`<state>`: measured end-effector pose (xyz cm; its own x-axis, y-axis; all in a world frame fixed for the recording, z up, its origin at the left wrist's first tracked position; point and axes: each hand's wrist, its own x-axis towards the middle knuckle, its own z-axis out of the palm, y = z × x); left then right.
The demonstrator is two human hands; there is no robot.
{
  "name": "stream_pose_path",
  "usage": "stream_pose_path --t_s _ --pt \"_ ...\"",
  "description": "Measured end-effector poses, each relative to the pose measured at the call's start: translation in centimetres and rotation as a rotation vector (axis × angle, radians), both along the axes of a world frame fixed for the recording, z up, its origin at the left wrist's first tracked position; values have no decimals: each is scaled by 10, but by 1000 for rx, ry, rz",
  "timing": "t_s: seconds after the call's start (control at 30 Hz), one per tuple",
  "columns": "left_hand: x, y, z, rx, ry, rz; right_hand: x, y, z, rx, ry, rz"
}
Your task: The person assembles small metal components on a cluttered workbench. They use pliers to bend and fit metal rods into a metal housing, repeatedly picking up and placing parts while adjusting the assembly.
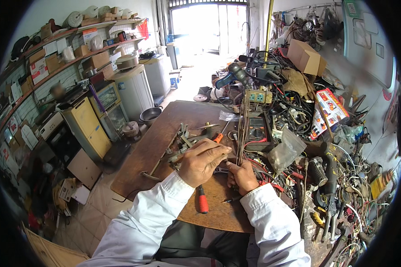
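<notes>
Over the middle of the wooden table (165, 129), my left hand (203, 162) is raised with its fingers pinched together. Whatever sits between those fingertips is too small or hidden to make out. Just to its right, my right hand (243, 177) is closed, thumb uppermost. Several thin brown rods (242, 133) run down to that thumb; whether they are gripped or lie behind cannot be told. Below my left hand lies a red-handled screwdriver (202, 204). Beyond the hands are an orange-handled screwdriver (218, 137) and several metal parts (181, 139).
A multimeter (256, 129) lies in a tray right of the rods. Tangled cables, pliers (329, 218) and a clear plastic bag (287, 151) crowd the right side. A blue heat gun or drill (227, 79) stands at the back. Shelves (80, 33) and appliances line the left wall.
</notes>
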<state>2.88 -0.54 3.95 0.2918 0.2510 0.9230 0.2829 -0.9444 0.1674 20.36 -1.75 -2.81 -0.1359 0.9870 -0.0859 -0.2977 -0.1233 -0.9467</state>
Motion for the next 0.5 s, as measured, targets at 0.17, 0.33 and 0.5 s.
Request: stream_pose_path --t_s 0.17,0.33,0.5 --pt "4 -1 -1 -33 -28 5 1 0 -1 13 -44 2" --pt "0 2 -3 -45 -33 6 -1 -1 3 5 -38 17" --pt "2 1 -1 -72 -32 11 1 -1 2 9 -49 -5"
